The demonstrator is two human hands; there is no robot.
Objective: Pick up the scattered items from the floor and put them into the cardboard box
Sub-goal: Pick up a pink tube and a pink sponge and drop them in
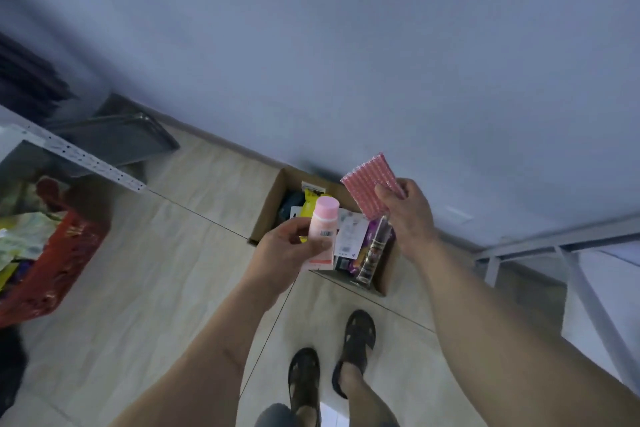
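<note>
While curled round a load apiece, both raised over the target:
Left fingers [313, 243]: wrapped with the thumb round the body of the pink tube [322, 229], cap up, barcode toward the camera (a mid-body grip, probably to keep the cap end clear for dropping).
Right fingers [384, 196]: clamped on the lower edge of the pink dotted packet [370, 184], held flat and fanned upward, likely so as to slide in edge-first.
Left hand [287, 250]: just above the near side of the cardboard box [268, 208].
Right hand [410, 215]: above the box's far right corner.
Cardboard box: open on the tiled floor [156, 253] against the wall, already holding mixed packets and a clear bottle [375, 250] upright at the near edge.
Stage: carry done, release pending (judged from both loads poised over the opening).
Surroundings: red basket [52, 270] of goods well apart at left.
</note>
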